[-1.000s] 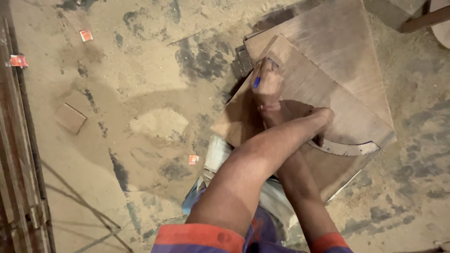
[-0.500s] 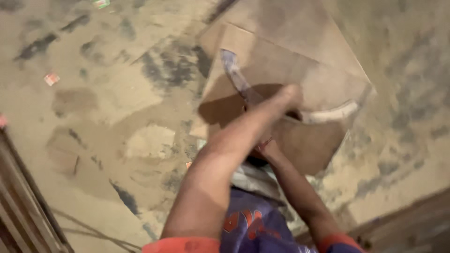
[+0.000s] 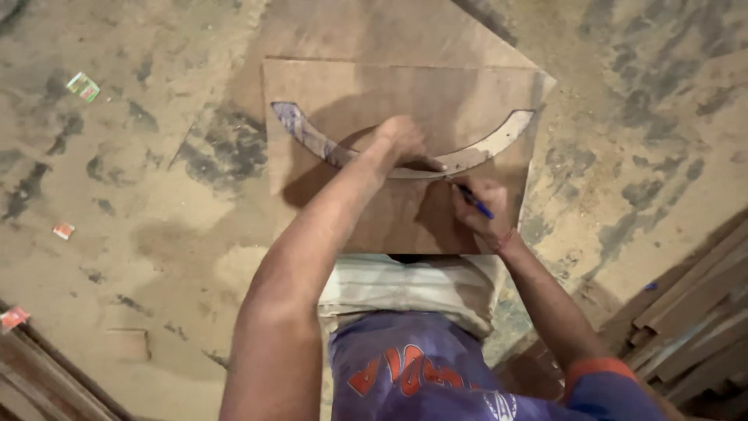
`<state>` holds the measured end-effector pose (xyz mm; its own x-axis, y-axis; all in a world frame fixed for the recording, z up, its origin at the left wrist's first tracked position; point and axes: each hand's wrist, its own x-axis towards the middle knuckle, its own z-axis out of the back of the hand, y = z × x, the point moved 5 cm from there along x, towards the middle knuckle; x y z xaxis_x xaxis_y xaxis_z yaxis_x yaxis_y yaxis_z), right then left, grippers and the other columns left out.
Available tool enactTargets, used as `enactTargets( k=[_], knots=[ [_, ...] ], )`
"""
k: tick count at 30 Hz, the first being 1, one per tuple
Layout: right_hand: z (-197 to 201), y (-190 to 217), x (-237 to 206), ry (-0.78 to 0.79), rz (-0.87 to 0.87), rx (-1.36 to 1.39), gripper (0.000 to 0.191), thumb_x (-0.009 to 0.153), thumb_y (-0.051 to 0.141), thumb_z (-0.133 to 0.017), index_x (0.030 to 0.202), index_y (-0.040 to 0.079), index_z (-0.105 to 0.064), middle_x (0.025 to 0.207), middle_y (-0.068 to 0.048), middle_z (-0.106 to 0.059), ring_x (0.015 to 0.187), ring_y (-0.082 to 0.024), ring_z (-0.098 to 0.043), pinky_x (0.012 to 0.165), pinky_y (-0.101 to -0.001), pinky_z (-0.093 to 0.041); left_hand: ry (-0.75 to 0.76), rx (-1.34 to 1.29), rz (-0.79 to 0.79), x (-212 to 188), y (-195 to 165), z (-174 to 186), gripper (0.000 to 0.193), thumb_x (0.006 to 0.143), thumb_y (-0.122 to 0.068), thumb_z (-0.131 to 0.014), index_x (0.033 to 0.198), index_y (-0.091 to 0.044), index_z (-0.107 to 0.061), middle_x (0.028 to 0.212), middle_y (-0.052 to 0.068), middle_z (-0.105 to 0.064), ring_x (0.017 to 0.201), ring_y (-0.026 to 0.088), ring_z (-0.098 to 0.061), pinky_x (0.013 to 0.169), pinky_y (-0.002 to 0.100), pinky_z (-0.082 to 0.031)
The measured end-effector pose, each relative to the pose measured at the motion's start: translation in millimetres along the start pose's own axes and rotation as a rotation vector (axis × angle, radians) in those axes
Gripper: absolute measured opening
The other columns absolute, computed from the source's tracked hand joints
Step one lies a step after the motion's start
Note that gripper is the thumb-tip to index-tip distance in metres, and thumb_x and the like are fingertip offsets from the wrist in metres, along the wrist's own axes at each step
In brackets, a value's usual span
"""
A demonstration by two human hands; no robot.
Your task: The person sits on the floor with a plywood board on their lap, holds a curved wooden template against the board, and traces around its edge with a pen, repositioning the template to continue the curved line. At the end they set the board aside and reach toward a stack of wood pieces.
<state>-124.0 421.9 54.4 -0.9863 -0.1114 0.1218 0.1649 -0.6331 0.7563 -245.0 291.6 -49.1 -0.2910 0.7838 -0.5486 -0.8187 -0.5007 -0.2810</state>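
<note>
Curved template (image 3: 405, 160): a thin arc-shaped strip, pale with a purplish stain at its left end, lying flat on the plywood board (image 3: 351, 101); its ends curve away from the person and its middle bows toward them.
Left hand (image 3: 401, 140): fingers together and pressed down on the middle of the arc, pinning it to the board; the grip is flat, not wrapped around anything.
Right hand (image 3: 483, 206): just right of the left hand and nearer the body, its grip clamped on a blue pen (image 3: 474, 201).
Blue pen: tip pointed up-left toward the arc's lower edge, close beside the left hand's fingertips; whether it touches the wood cannot be told.
Plywood board: brown rectangular sheet beneath both hands, its near edge at the person's lap, lying on a larger sheet.
Floor (image 3: 156, 234): dusty, sawdust-strewn, spreading left of the left hand, with small paper scraps (image 3: 82, 86).
Timber lengths (image 3: 693, 327): stacked to the right of the right arm.
</note>
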Motion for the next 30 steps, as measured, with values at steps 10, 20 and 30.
enactTargets(
  k=[10,20,30],
  knots=[
    [59.7,-84.4,1.6,-0.176,-0.274,0.060,0.009,0.095,0.008,-0.072,0.098,0.001,-0.075,0.080,-0.012,-0.074,0.072,-0.015,-0.072,0.066,-0.0278,-0.056,0.116,0.005,0.086,-14.0,-1.1,14.8,0.082,0.094,-0.085,-0.029,0.115,-0.023,-0.079,0.114,0.008,-0.075,0.111,0.027,-0.069,0.097,0.040,-0.051],
    [91.5,-140.7,28.3,-0.382,-0.340,0.025,0.011,0.096,0.007,-0.071,0.102,-0.001,-0.076,0.086,-0.012,-0.076,0.076,-0.014,-0.070,0.071,-0.0284,-0.056,0.135,-0.033,0.165,-13.3,-0.6,19.0,0.101,0.085,-0.093,-0.028,0.102,-0.010,-0.082,0.110,0.011,-0.076,0.110,0.028,-0.071,0.099,0.041,-0.051],
    [92.6,-132.4,37.3,-0.474,-0.237,-0.073,0.010,0.095,0.007,-0.072,0.100,-0.002,-0.074,0.083,-0.015,-0.074,0.073,-0.018,-0.072,0.068,-0.0296,-0.056,0.137,-0.061,0.178,-18.1,-3.0,26.3,0.100,0.083,-0.093,-0.028,0.103,-0.011,-0.081,0.108,0.012,-0.077,0.109,0.029,-0.071,0.098,0.042,-0.051]
  ],
)
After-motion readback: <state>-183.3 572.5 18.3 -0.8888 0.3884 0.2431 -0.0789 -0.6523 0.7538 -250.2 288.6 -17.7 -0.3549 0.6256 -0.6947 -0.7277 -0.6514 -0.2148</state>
